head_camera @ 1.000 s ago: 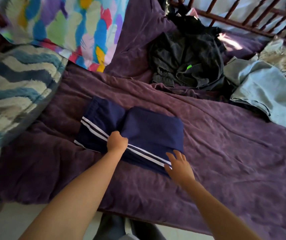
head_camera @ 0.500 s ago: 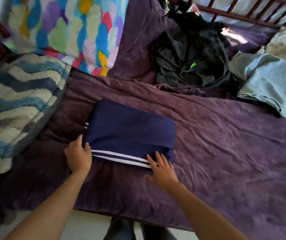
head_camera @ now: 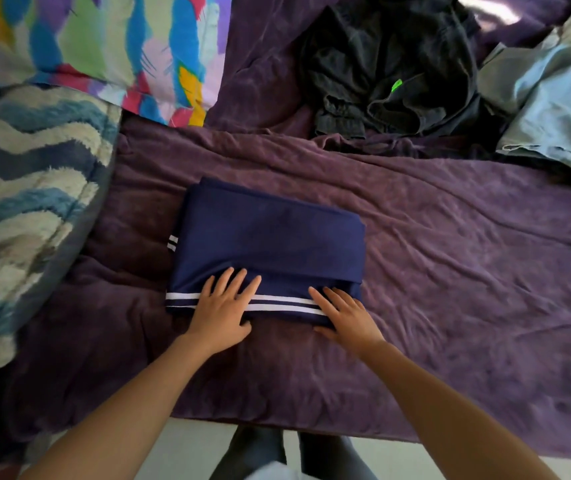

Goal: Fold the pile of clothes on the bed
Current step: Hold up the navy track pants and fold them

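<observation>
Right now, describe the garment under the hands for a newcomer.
On the purple bedspread, near the front edge, the navy garment lies folded under the left hand and right hand. Only it has white stripes; the black pile and pale blue clothes behind lie crumpled.

Both arms reach forward, left hand (head_camera: 223,306) and right hand (head_camera: 344,315) flat, fingers straight.
</observation>
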A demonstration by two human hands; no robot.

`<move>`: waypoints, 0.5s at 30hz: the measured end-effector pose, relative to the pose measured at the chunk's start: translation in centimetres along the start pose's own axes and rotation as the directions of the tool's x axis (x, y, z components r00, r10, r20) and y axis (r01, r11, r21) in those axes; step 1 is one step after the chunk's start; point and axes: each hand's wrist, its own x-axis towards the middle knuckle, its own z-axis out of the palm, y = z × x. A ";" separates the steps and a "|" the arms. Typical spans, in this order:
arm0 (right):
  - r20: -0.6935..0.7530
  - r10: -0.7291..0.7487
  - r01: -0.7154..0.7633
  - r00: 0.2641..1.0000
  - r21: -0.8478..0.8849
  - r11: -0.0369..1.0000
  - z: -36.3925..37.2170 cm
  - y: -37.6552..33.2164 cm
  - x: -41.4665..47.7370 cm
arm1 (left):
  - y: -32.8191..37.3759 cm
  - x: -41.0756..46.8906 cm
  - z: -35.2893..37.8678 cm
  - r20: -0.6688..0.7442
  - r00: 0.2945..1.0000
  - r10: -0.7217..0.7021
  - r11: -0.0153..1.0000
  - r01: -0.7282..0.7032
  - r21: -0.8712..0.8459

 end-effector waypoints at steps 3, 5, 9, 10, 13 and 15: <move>-0.043 -0.021 0.019 0.999 -0.048 0.999 -0.2 0.2 0.3 | -0.5 0.7 -0.2 -0.006 1.000 0.007 1.000 -0.007 0.005; -0.098 -0.031 0.024 0.995 -0.072 0.997 -0.6 0.0 0.5 | -0.9 1.1 -0.1 -0.026 1.000 0.016 1.000 -0.016 -0.005; -0.082 0.093 -0.082 0.992 0.132 0.988 -2.0 -0.1 0.4 | -1.4 1.6 0.2 -0.103 0.994 0.048 0.999 -0.050 -0.016; -0.087 0.124 -0.107 0.989 0.177 0.978 -2.3 0.0 0.5 | -1.5 1.8 0.2 -0.129 0.989 0.071 0.997 -0.072 -0.004; -0.161 0.134 -0.093 0.978 0.240 0.966 -4.4 0.5 0.4 | -2.1 2.2 0.1 -0.240 0.960 0.144 0.989 -0.129 0.076; -0.201 0.119 -0.071 0.972 0.233 0.970 -5.8 1.0 0.5 | -2.3 2.2 -0.5 -0.296 0.937 0.187 0.982 -0.171 0.079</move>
